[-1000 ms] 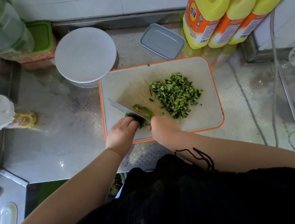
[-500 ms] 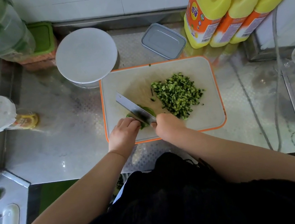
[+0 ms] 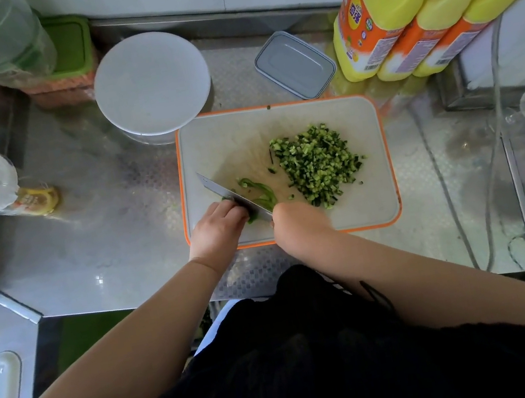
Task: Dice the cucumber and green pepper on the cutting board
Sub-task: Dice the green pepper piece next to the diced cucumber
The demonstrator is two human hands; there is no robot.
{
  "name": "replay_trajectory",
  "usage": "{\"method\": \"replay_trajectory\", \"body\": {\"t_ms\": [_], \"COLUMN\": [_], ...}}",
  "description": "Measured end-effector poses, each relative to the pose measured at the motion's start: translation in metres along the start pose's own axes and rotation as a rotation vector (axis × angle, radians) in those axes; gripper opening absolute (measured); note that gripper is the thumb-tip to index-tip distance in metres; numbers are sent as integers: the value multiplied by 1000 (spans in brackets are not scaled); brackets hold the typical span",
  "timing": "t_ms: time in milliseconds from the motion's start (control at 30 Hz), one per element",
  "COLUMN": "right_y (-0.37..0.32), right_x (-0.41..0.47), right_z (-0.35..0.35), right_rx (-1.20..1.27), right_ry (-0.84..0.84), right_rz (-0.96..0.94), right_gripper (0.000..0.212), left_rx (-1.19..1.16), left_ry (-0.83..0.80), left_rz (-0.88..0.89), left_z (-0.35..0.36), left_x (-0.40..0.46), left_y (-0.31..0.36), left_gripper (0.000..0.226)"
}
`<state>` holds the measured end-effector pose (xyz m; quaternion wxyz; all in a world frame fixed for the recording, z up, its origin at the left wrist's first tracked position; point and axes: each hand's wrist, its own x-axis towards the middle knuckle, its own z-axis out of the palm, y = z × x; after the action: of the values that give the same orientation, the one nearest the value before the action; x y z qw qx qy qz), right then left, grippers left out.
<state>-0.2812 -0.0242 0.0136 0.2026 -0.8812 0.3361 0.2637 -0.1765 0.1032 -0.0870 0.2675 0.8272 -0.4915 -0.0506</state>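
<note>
and here's the knife (image 3: 234, 193) down across the green pepper (image 3: 259, 196) at the near left corner of the cutting board (image 3: 377, 210), blade running diagonally up and away to the left. the right hand (image 3: 296, 224) has its fingers clamped on the handle, though the handle itself is hidden under the hand. the left hand (image 3: 215, 229) sits just left of the blade with fingers curled down on the pepper, pinning it. over to the right, mid-board, the cucumber (image 3: 316, 165) lies in a heap, looks fully diced. so this reads as the pepper step, early on: only a few long strips show beyond the blade, no small cubes yet. next call, i'd say, is more slices along the piece, left fingers creeping back from the edge, then turning the strips crosswise to cube them. the steel bench (image 3: 105, 246) carries the board.
</note>
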Motion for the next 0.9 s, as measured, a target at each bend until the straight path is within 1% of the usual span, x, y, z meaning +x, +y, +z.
{"method": "replay_trajectory", "body": {"t_ms": [300, 433, 567, 667, 767, 900], "right_y": [-17, -20, -18, -14, -2, 10], "right_x": [12, 14, 12, 14, 10, -3], "right_z": [-6, -8, -7, -8, -4, 11], "right_rx": [23, 48, 55, 69, 77, 120], "right_ry": [-37, -36, -32, -50, -45, -22], "right_rz": [60, 48, 19, 2, 8, -39], "right_gripper": [20, 21, 20, 16, 14, 21], "left_rx": [10, 31, 34, 33, 11, -32], "left_ry": [23, 30, 24, 19, 21, 39], "left_rz": [44, 55, 56, 67, 52, 36], "left_z": [2, 1, 1, 3, 3, 4], "left_x": [-1, -1, -2, -3, -3, -3], "left_y": [-3, -1, -1, -5, -4, -6], "left_gripper": [22, 20, 9, 11, 18, 18]}}
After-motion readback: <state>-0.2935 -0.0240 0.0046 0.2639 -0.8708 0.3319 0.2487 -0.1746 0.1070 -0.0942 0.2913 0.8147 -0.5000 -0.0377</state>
